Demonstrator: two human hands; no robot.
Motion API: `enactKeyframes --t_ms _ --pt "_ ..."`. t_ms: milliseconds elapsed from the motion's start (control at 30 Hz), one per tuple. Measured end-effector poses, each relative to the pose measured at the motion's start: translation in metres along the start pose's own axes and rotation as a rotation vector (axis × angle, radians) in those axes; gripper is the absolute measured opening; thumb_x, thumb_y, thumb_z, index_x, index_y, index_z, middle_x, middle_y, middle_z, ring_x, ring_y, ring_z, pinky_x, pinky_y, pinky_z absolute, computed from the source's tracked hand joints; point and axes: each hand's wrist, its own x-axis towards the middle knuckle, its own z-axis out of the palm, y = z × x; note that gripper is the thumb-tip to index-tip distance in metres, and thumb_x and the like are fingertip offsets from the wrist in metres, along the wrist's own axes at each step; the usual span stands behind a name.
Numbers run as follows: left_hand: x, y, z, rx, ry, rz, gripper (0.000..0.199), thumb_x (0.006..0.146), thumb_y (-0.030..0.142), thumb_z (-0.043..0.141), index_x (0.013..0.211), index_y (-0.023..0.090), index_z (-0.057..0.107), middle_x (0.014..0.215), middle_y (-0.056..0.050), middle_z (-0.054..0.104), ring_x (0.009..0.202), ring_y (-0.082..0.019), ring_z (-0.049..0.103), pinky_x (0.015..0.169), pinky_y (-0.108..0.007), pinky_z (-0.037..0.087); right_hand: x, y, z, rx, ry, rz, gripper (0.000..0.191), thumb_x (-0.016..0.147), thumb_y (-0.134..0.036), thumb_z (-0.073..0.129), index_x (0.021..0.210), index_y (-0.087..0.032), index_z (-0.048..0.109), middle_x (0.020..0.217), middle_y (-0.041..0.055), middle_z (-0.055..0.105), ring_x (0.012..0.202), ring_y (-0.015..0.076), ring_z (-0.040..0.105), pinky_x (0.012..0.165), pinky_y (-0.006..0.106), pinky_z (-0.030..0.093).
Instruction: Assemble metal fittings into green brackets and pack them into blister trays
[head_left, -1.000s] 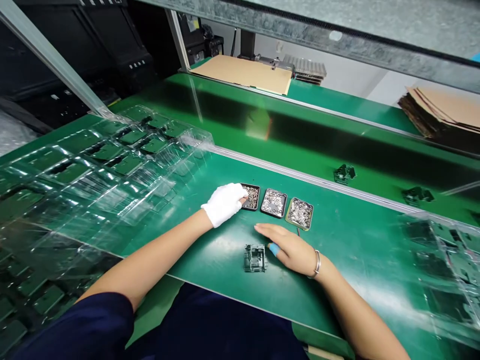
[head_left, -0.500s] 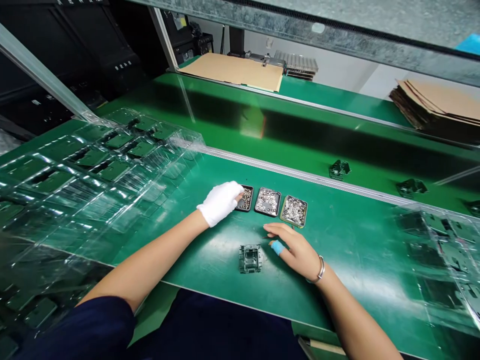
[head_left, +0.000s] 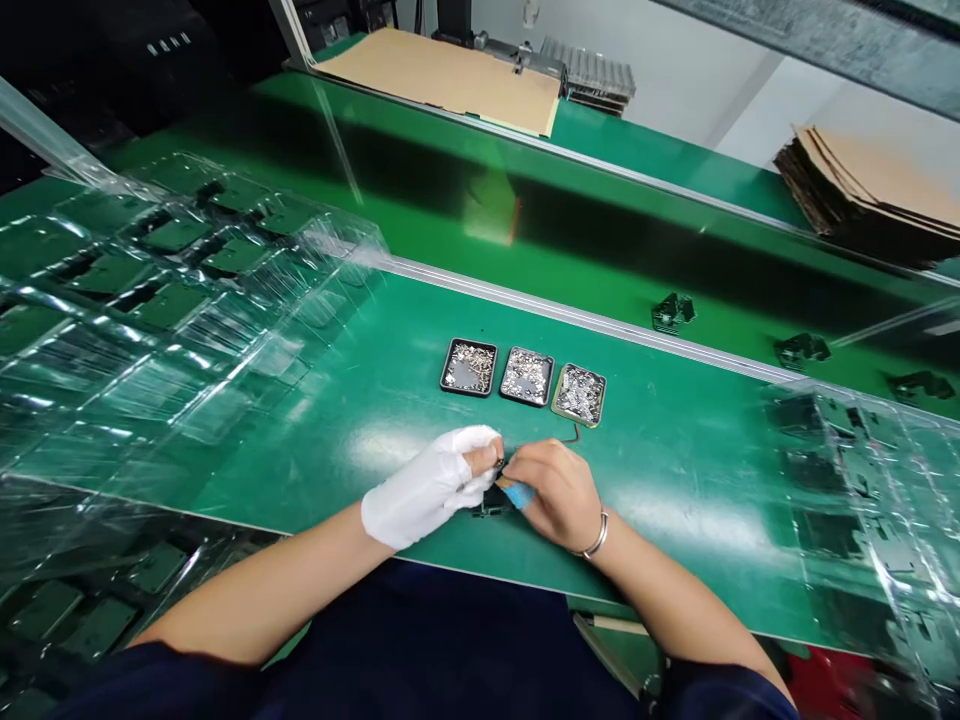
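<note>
Just below centre, the gloved left hand (head_left: 431, 490) and right hand (head_left: 559, 492) pinch a small part (head_left: 500, 464), fingers closed, over a dark plastic housing (head_left: 489, 511).

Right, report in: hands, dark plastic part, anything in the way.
Gloved left hand, right hand: fingertips close together, grip unclear. Dark plastic part beneath, mostly hidden by them. Three trays beyond, clear of both.

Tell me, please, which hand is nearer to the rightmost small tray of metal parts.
Right. The right hand is on the near side of that tray; the gloved left hand is farther away, also nearward but off to its left.
</note>
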Motion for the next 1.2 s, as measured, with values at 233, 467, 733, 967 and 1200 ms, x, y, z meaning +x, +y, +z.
enactKeyframes --t_ms 233,467,733,967,1200 --pt "-0.015 -0.003 -0.006 0.315 -0.005 0.036 0.037 0.076 0.053 0.061 0.071 0.018 0.050 0.055 0.006 0.035 0.046 -0.007 0.030 0.042 -0.021 0.023 0.000 -0.013 -0.007 -0.076 -0.004 -0.135 0.018 0.090 -0.017 0.042 0.104 -0.018 0.055 0.081 0.0054 0.064 0.072 0.0150 0.060 0.067 0.029 0.050" --pt "-0.028 -0.018 -0.036 1.101 0.328 0.396 0.052 0.071 0.049 0.063 0.112 0.019 0.055 0.112 -0.011 0.061 0.098 -0.028 0.060 0.089 -0.041 0.047 -0.006 0.007 -0.021 0.018 0.098 0.273 0.010 0.085 -0.014 0.054 0.088 -0.024 0.054 0.077 -0.0003 0.063 0.074 0.0143 0.061 0.090 0.039 0.049" --pt "-0.005 -0.053 -0.031 1.251 0.216 0.516 0.052 0.077 0.028 0.058 0.125 0.016 0.042 0.116 -0.014 0.055 0.110 -0.030 0.056 0.094 -0.048 0.046 -0.006 0.011 -0.006 0.228 -0.001 0.393 0.008 0.084 -0.015 0.055 0.084 -0.023 0.056 0.080 -0.0002 0.064 0.079 0.0146 0.061 0.093 0.040 0.045" --pt "-0.006 -0.044 -0.025 1.209 0.268 0.583 0.038 0.078 0.025 0.051 0.114 0.016 0.044 0.107 -0.012 0.055 0.098 -0.026 0.058 0.084 -0.044 0.050 -0.008 0.000 0.014 0.234 -0.062 0.335 0.004 0.083 -0.019 0.056 0.084 -0.022 0.056 0.099 0.0053 0.063 0.094 0.0175 0.061 0.101 0.045 0.038" --pt "-0.005 -0.046 -0.022 1.280 0.263 0.623 0.038 0.076 0.029 0.054 0.110 0.015 0.046 0.101 -0.012 0.057 0.090 -0.026 0.059 0.077 -0.042 0.051 -0.010 0.001 0.017 0.194 -0.073 0.352 0.004 0.084 -0.018 0.053 0.085 -0.022 0.054 0.097 0.0046 0.063 0.092 0.0164 0.061 0.103 0.045 0.035"
